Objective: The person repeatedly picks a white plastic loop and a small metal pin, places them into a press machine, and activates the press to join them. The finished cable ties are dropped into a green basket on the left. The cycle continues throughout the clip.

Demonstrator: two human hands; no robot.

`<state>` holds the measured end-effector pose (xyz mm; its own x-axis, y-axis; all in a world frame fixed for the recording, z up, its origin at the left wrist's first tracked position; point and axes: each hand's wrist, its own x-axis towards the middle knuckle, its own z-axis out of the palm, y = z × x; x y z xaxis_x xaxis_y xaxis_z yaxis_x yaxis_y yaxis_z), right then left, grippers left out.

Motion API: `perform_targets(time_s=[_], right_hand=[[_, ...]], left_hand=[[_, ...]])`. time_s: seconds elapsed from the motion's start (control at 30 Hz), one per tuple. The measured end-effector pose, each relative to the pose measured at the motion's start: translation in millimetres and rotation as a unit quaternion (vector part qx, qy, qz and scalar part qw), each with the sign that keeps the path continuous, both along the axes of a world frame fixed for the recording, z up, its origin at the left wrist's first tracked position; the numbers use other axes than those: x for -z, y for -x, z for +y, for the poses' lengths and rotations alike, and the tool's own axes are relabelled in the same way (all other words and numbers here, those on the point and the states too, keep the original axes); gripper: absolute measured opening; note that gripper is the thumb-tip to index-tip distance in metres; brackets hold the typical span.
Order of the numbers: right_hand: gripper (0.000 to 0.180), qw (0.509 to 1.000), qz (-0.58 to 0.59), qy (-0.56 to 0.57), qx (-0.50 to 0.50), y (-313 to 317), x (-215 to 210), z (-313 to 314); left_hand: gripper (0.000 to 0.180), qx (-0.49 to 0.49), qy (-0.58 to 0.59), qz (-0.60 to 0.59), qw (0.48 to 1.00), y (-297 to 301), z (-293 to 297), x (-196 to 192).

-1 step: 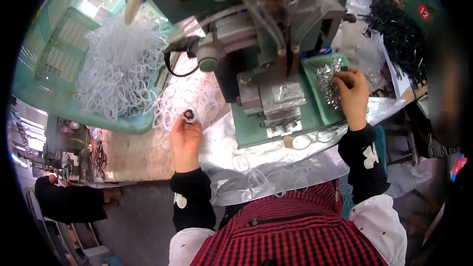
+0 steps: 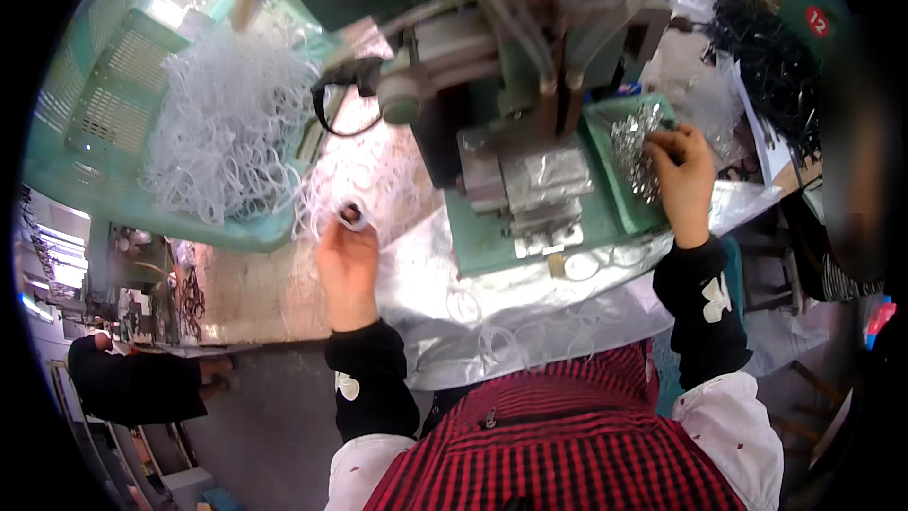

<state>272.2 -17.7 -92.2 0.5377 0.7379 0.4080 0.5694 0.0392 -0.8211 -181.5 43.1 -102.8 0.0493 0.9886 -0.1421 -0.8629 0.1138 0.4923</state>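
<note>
My left hand (image 2: 348, 270) is closed, thumb and fingers pinching a small whitish ring with a dark centre (image 2: 352, 215) beside a spread of translucent rings (image 2: 402, 175) on the table. My right hand (image 2: 685, 180) is over the right edge of a green tray (image 2: 643, 217) that holds a heap of small shiny metal pieces (image 2: 636, 147). Its thumb and fingertips are pressed together at the heap, and whatever is between them is too small to make out. A green bench machine (image 2: 544, 185) with a metal block stands between my two hands.
At the left, a green basket (image 2: 113, 185) is filled with translucent rings (image 2: 227, 123). Clear plastic sheeting (image 2: 511, 326) with several loose rings covers the table's front edge. Black strips (image 2: 771, 66) are piled at the far right. Another person (image 2: 137, 383) is at lower left.
My left hand has shifted slightly left, tilting the small ring. The right hand has stayed at the metal pieces, with its fingers slightly shifted. The whole view has moved a little.
</note>
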Motion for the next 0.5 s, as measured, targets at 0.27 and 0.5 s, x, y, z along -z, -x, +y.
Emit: perform_targets(time_s=[0.27,0.5], right_hand=[[0.017,0.995,0.081,-0.036,-0.044,-6.4,6.0,-18.5],[0.019,0.960,0.248,-0.063,-0.118,38.0,-39.7,-40.8]], left_hand=[[0.015,-0.127,-0.528,0.451,0.708,-106.5,-12.0,-160.7],[0.013,-0.085,-0.507,0.414,0.751,-114.6,-46.5,-139.8]])
